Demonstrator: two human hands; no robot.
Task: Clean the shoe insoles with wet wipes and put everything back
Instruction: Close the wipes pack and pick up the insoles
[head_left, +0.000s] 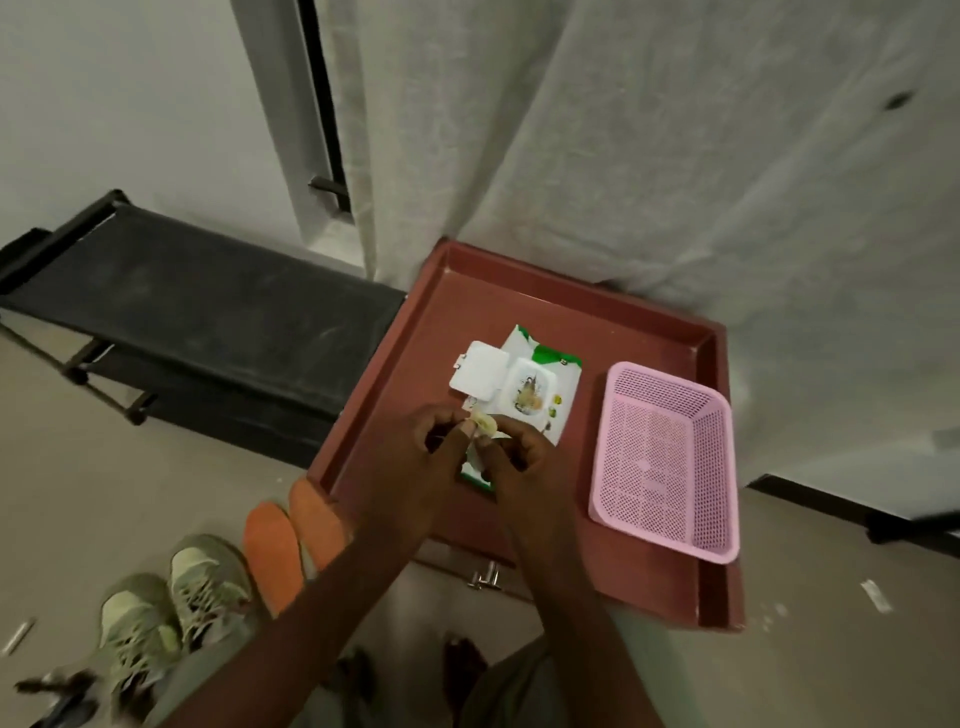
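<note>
A white and green pack of wet wipes (535, 384) lies on the red-brown cabinet top (441, 332), its white lid flipped open to the left. Just in front of the pack, my left hand (441, 447) and my right hand (519, 457) meet, both pinching a small crumpled wet wipe (485, 427). Two orange insoles (296, 540) lie side by side on the floor by the cabinet's left front corner. A pair of grey-green sneakers (171, 608) stands on the floor left of the insoles.
An empty pink mesh basket (670, 457) sits at the right of the cabinet top. A low black shoe rack (182, 312) stands to the left. A grey curtain (623, 145) hangs behind. A metal drawer handle (485, 577) shows below the front edge.
</note>
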